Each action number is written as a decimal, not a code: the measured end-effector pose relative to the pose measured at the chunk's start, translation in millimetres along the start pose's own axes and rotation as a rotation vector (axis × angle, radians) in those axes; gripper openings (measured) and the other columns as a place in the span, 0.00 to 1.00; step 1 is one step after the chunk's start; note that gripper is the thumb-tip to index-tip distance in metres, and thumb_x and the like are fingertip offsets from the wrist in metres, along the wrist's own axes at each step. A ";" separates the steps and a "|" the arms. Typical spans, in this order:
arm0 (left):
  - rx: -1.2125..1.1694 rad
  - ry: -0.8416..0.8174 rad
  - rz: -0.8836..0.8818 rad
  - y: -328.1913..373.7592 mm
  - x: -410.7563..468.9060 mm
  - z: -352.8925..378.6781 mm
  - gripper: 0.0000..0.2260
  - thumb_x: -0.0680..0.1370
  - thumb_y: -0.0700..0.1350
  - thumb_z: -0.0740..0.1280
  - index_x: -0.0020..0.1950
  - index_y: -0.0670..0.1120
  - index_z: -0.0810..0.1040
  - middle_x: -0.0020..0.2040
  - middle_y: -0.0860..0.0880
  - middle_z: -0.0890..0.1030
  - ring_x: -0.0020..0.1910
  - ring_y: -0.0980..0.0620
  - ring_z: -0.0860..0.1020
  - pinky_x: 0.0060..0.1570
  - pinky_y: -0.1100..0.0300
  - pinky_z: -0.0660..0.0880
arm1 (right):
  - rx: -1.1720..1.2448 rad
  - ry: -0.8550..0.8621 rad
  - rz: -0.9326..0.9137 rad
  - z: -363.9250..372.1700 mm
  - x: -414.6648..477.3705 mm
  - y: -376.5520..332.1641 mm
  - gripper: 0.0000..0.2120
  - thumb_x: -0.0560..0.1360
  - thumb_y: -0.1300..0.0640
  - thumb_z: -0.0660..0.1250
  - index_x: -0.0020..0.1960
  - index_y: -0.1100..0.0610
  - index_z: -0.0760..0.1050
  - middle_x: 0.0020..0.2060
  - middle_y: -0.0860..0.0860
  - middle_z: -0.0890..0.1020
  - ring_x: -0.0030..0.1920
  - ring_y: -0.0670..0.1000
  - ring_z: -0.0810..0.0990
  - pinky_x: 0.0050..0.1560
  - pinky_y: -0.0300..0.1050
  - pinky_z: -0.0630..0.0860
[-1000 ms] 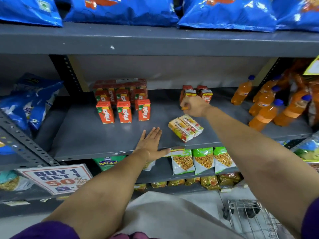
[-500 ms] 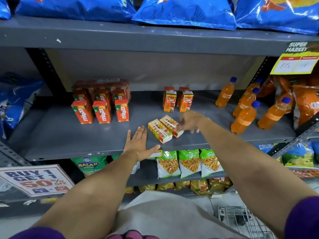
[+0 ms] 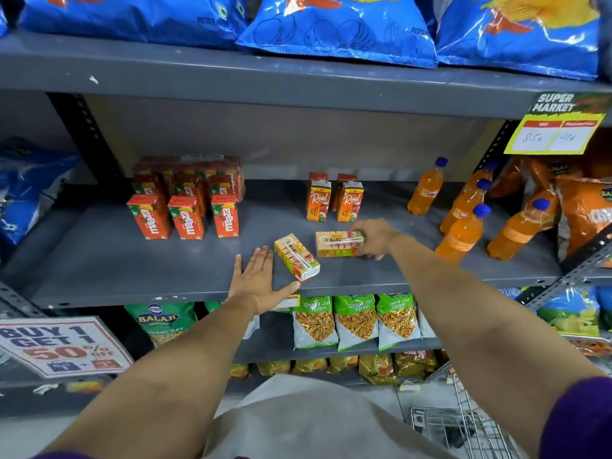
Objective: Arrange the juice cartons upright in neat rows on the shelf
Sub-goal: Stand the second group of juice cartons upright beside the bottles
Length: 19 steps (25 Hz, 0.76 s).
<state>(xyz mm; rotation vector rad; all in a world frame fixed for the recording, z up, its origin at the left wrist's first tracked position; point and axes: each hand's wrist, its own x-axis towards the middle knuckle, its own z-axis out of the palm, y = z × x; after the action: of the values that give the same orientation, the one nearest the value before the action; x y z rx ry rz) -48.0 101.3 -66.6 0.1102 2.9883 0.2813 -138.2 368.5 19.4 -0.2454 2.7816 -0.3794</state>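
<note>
On the grey shelf [image 3: 132, 266], two yellow-orange juice cartons lie on their sides with straws facing up. My right hand [image 3: 376, 238] grips the right end of the farther lying carton [image 3: 336, 244]. The nearer lying carton [image 3: 296, 256] rests at an angle beside my left hand [image 3: 256, 279], which lies flat and open on the shelf near its front edge. Several Real cartons [image 3: 334, 200] stand upright in two short rows behind. Red Maaza cartons [image 3: 185, 210] stand in rows at the left.
Orange soda bottles [image 3: 463, 210] stand at the shelf's right. Blue chip bags [image 3: 331, 24] fill the shelf above. Snack packets [image 3: 354, 321] hang on the lower shelf. A price tag [image 3: 559, 127] hangs at upper right, a sale sign [image 3: 63, 346] at lower left, a wire trolley [image 3: 463, 429] below right.
My right hand came back from the upright Real cartons and closed on the farther lying carton, which has turned and separated from the nearer one. The left hand stays flat.
</note>
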 end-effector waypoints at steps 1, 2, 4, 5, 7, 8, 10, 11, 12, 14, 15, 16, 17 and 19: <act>0.001 0.007 -0.001 0.2 0.0 0.7 0.46 0.73 0.73 0.50 0.80 0.45 0.45 0.81 0.48 0.46 0.79 0.51 0.43 0.76 0.45 0.35 | -0.018 0.060 -0.041 -7.7 1.2 3.9 0.19 0.69 0.57 0.74 0.58 0.51 0.76 0.52 0.55 0.83 0.43 0.54 0.83 0.39 0.45 0.81; 0.003 0.013 -0.003 0.0 0.2 0.9 0.46 0.73 0.74 0.49 0.80 0.45 0.45 0.81 0.48 0.46 0.79 0.51 0.43 0.76 0.45 0.35 | -0.061 0.115 -0.083 -18.5 1.8 6.3 0.18 0.70 0.60 0.72 0.58 0.51 0.76 0.53 0.55 0.83 0.44 0.53 0.81 0.42 0.45 0.79; 0.009 0.018 -0.006 -0.3 0.7 1.8 0.46 0.72 0.74 0.49 0.80 0.45 0.45 0.81 0.48 0.46 0.79 0.51 0.43 0.76 0.45 0.36 | -0.181 0.186 -0.140 -40.2 5.5 11.7 0.20 0.73 0.65 0.68 0.62 0.51 0.75 0.56 0.56 0.80 0.52 0.55 0.79 0.50 0.46 0.76; 0.010 0.019 -0.008 -0.2 0.8 2.1 0.46 0.72 0.74 0.49 0.80 0.45 0.45 0.81 0.48 0.46 0.79 0.51 0.43 0.76 0.45 0.36 | -0.256 0.203 -0.154 -47.8 9.0 13.5 0.22 0.73 0.65 0.67 0.64 0.49 0.74 0.57 0.56 0.78 0.56 0.56 0.78 0.54 0.49 0.75; 0.011 0.025 -0.009 0.4 0.6 2.2 0.46 0.72 0.74 0.49 0.80 0.45 0.45 0.81 0.49 0.46 0.79 0.51 0.43 0.76 0.45 0.36 | -0.358 0.184 -0.178 -55.1 14.2 13.5 0.22 0.73 0.63 0.68 0.63 0.46 0.74 0.58 0.55 0.75 0.59 0.57 0.75 0.59 0.53 0.75; 0.009 0.024 -0.010 0.4 0.6 2.1 0.46 0.72 0.74 0.49 0.80 0.45 0.45 0.81 0.49 0.46 0.79 0.52 0.43 0.75 0.45 0.36 | -0.359 0.157 -0.191 -55.1 16.7 12.7 0.22 0.72 0.63 0.69 0.62 0.46 0.75 0.59 0.55 0.74 0.61 0.57 0.75 0.61 0.54 0.74; 0.006 0.021 -0.012 -0.1 1.1 2.3 0.46 0.72 0.74 0.49 0.80 0.45 0.45 0.81 0.49 0.46 0.79 0.52 0.43 0.75 0.45 0.36 | -0.313 0.130 -0.199 -53.8 17.7 11.2 0.22 0.71 0.64 0.70 0.61 0.46 0.76 0.61 0.54 0.73 0.62 0.57 0.74 0.62 0.54 0.74; 0.005 0.021 -0.013 0.0 1.1 2.0 0.46 0.72 0.74 0.49 0.80 0.46 0.45 0.81 0.49 0.46 0.79 0.52 0.43 0.75 0.45 0.36 | -0.284 0.138 -0.200 -55.0 17.3 11.1 0.23 0.70 0.63 0.70 0.62 0.46 0.76 0.61 0.54 0.74 0.62 0.57 0.74 0.62 0.54 0.74; 0.005 0.020 -0.013 0.3 0.9 1.8 0.46 0.72 0.74 0.49 0.80 0.46 0.45 0.81 0.49 0.46 0.79 0.52 0.43 0.75 0.45 0.36 | -0.262 0.149 -0.202 -57.4 15.0 10.4 0.24 0.70 0.63 0.69 0.64 0.46 0.75 0.62 0.54 0.74 0.63 0.57 0.74 0.62 0.55 0.74; 0.004 0.020 -0.014 0.6 0.7 1.5 0.46 0.72 0.74 0.50 0.80 0.46 0.45 0.81 0.49 0.46 0.79 0.52 0.43 0.76 0.45 0.36 | -0.239 0.162 -0.181 -62.0 13.4 11.9 0.27 0.71 0.60 0.69 0.69 0.48 0.70 0.64 0.55 0.76 0.64 0.57 0.75 0.61 0.55 0.75; 0.002 0.016 -0.016 0.6 0.7 1.6 0.46 0.72 0.74 0.50 0.80 0.46 0.45 0.81 0.49 0.46 0.79 0.52 0.43 0.76 0.45 0.36 | -0.231 0.169 -0.153 -63.3 13.0 13.4 0.28 0.72 0.59 0.70 0.70 0.48 0.68 0.64 0.54 0.78 0.63 0.57 0.76 0.60 0.55 0.76; 0.001 0.012 -0.017 1.0 0.6 1.3 0.46 0.72 0.74 0.50 0.80 0.46 0.44 0.81 0.49 0.46 0.79 0.51 0.43 0.76 0.45 0.36 | -0.230 0.183 -0.124 -64.8 12.4 14.3 0.28 0.72 0.57 0.70 0.70 0.48 0.68 0.64 0.53 0.79 0.62 0.56 0.77 0.59 0.54 0.77; 0.002 0.009 -0.017 1.3 0.6 1.0 0.45 0.73 0.73 0.50 0.80 0.46 0.44 0.81 0.49 0.45 0.79 0.51 0.43 0.76 0.45 0.36 | -0.236 0.198 -0.102 -65.7 13.0 15.1 0.27 0.73 0.55 0.70 0.70 0.48 0.68 0.63 0.52 0.80 0.62 0.55 0.78 0.57 0.54 0.78; 0.003 0.007 -0.018 1.2 0.8 0.7 0.45 0.73 0.73 0.50 0.80 0.46 0.44 0.81 0.49 0.45 0.79 0.51 0.43 0.76 0.45 0.36 | -0.255 0.210 -0.069 -66.7 14.9 14.2 0.26 0.74 0.51 0.69 0.70 0.47 0.67 0.63 0.52 0.80 0.60 0.56 0.79 0.56 0.53 0.79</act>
<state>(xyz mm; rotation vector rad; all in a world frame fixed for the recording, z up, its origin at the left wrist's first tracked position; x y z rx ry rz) -48.6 102.7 -67.1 0.0828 2.9954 0.2764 -176.4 394.3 71.8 -0.3811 3.0335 -0.0674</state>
